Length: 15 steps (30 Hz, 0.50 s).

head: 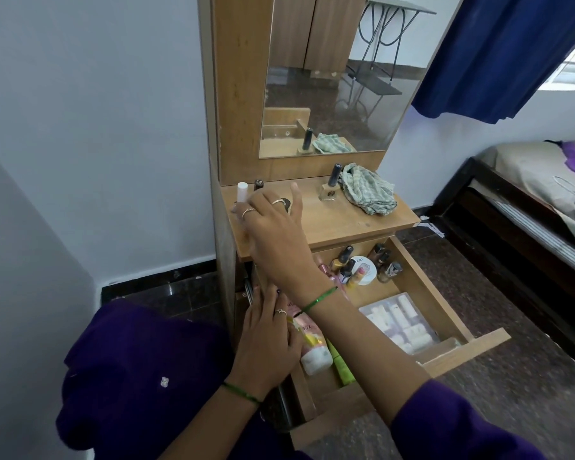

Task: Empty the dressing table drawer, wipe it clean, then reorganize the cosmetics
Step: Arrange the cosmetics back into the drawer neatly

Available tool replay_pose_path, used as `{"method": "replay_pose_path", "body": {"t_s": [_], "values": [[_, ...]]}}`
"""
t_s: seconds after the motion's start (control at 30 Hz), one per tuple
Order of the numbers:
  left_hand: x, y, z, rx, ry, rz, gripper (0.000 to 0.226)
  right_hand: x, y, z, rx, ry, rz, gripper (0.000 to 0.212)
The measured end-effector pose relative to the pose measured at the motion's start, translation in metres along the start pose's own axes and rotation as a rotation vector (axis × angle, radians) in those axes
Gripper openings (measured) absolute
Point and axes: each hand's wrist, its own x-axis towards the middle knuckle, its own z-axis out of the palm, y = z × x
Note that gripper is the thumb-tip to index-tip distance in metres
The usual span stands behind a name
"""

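The wooden drawer [445, 303] of the dressing table stands pulled out. It holds nail polish bottles [346, 257], a round white compact [364, 270], a clear box of small items [399, 322], a green tube [342, 366] and a pink-and-white bottle [314, 350]. My left hand [266, 340] lies in the drawer's left side with its fingers closed over the pink-and-white bottle. My right hand [273, 224] reaches across to the left of the table top [339, 220], fingers spread beside a white tube [242, 192] and a dark-capped bottle [258, 184]. A small dark thing [286, 205] sits under its index finger; the grip is unclear.
A nail polish bottle [332, 185] and a crumpled checked cloth [369, 192] sit on the right of the table top, below the mirror [329, 78]. A bed [538, 200] stands to the right, a blue curtain [498, 51] above it. A white wall is on the left.
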Motion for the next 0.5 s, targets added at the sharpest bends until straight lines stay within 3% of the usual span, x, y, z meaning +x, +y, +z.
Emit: {"method": "replay_pose_path", "body": {"t_s": [0.13,0.23,0.33,0.5], "values": [[0.0,-0.001,0.0,0.02,-0.006,-0.005,0.072,-0.007,0.0,-0.006,0.021,-0.002,-0.024,0.025],[0.002,-0.005,0.004,0.041,-0.003,0.007,0.06,-0.023,0.001,-0.024,0.226,0.044,0.048,0.011],[0.003,-0.004,0.002,0.011,-0.01,0.021,0.058,-0.047,0.003,-0.053,0.518,0.079,0.151,0.026],[-0.001,0.003,-0.006,0.026,-0.006,-0.01,0.069,-0.089,0.046,-0.067,0.699,0.048,0.458,0.014]]}}
